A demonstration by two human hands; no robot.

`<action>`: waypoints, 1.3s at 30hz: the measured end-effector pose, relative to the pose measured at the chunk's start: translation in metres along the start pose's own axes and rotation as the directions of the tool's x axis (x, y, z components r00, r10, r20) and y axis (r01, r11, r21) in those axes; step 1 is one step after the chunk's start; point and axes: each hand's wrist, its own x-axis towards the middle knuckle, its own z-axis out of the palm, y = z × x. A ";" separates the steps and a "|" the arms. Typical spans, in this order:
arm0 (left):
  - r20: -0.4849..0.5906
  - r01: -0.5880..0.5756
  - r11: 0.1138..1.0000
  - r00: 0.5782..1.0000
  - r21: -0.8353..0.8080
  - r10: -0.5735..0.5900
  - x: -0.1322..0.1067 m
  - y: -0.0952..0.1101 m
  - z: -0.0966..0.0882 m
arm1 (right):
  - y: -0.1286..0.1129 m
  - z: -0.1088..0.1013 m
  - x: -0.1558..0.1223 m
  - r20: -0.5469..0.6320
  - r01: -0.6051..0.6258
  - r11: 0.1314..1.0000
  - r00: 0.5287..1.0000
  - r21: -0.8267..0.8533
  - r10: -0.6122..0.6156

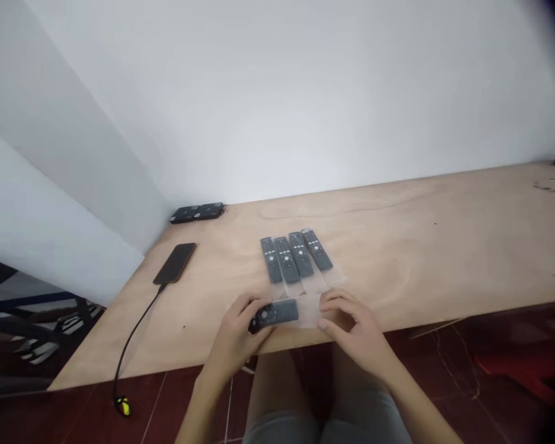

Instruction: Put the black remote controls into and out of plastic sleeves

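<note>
left hand [238, 330] curled round one end of a remote [275, 313], fingers closed on it. right hand [351, 324] half closed, fingertips pinching a clear sleeve [309, 310] that covers the remote's other end. the remote lies crosswise, just on the near side of the row [296, 256] of four sleeved remotes.

step, as judged: remote and sleeve are being worked together, with the remote part way in. cannot tell whether it is going in or coming out. any further slide calls for the sleeve mouth held taut and both hands pulling along one line.

edges: the table [444, 246] ends right under both hands, nearer than the row, so a slip there drops the remote toward the knees. the sleeve tails of the row lie close to the held sleeve and could snag.

room: right of the row, wide bare board. left of the row, a phone [176, 262], its cable [134, 339] trailing off the near edge. beyond the row to the left, black boxes [198, 213] against the wall.
</note>
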 end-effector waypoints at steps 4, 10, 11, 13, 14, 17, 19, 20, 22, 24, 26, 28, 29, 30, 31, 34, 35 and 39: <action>-0.037 -0.047 0.999 0.998 0.008 0.047 0.006 0.003 0.012 | 0.002 0.003 0.008 -0.070 -0.060 0.998 0.996 -0.004 0.059; -0.021 -0.048 0.997 0.999 0.063 0.050 0.000 0.003 0.014 | 0.006 0.003 0.008 -0.133 -0.121 0.990 0.983 0.070 0.130; -0.010 -0.041 0.997 0.999 0.065 0.042 -0.001 0.003 0.013 | 0.008 0.004 0.007 -0.147 -0.120 0.991 0.981 0.051 0.126; 0.000 -0.023 0.997 1.000 0.072 0.023 -0.001 0.004 0.014 | 0.011 0.006 0.007 -0.166 -0.115 0.993 0.980 -0.024 0.109; -0.001 -0.014 0.997 1.000 0.078 0.014 -0.001 0.004 0.014 | 0.013 0.006 0.006 -0.168 -0.110 0.992 0.981 -0.061 0.098; -0.016 0.012 0.995 1.000 0.096 -0.011 0.000 0.005 0.015 | 0.014 0.009 0.005 -0.162 -0.089 0.993 0.984 -0.075 0.076; -0.026 0.027 0.994 0.999 0.102 -0.024 0.001 0.006 0.015 | 0.011 0.010 0.004 -0.184 -0.068 0.996 0.981 -0.051 0.057; -0.026 0.033 0.994 0.999 0.104 -0.030 0.001 0.006 0.016 | 0.009 0.010 0.003 -0.205 -0.056 0.997 0.978 -0.055 0.044; -0.022 0.046 0.993 0.999 0.108 -0.043 0.002 0.007 0.016 | 0.004 0.011 0.002 -0.247 -0.030 0.997 0.969 -0.074 0.010; -0.019 0.050 0.993 0.999 0.111 -0.048 0.002 0.007 0.016 | 0.000 0.012 0.002 -0.243 -0.021 0.999 0.970 -0.040 0.011; -0.021 0.047 0.992 0.999 0.113 -0.045 0.001 0.008 0.016 | -0.002 0.013 0.002 -0.157 -0.078 0.994 0.984 0.070 0.088; -0.029 0.042 0.992 0.999 0.115 -0.039 0.001 0.008 0.016 | 0.000 0.015 0.004 -0.061 -0.188 0.965 0.977 0.186 0.202; -0.034 0.041 0.993 0.999 0.115 -0.037 0.001 0.008 0.016 | 0.002 0.015 0.006 -0.038 -0.238 0.945 0.967 0.226 0.252; -0.035 0.039 0.993 0.999 0.111 -0.035 0.000 0.008 0.016 | 0.004 0.016 0.007 -0.036 -0.274 0.928 0.956 0.254 0.292; -0.034 0.035 0.994 0.999 0.106 -0.032 0.000 0.008 0.015 | 0.005 0.016 0.009 -0.049 -0.295 0.915 0.946 0.274 0.320; -0.029 0.026 0.996 0.999 0.090 -0.023 0.000 0.008 0.015 | 0.006 0.014 0.015 -0.041 -0.343 0.899 0.929 0.273 0.367; -0.030 0.026 0.996 0.999 0.088 -0.024 -0.001 0.009 0.015 | 0.005 0.013 0.017 -0.031 -0.356 0.900 0.927 0.252 0.375; -0.026 0.034 0.995 0.999 0.096 -0.032 -0.001 0.009 0.016 | -0.002 0.012 0.023 0.011 -0.317 0.944 0.948 0.095 0.317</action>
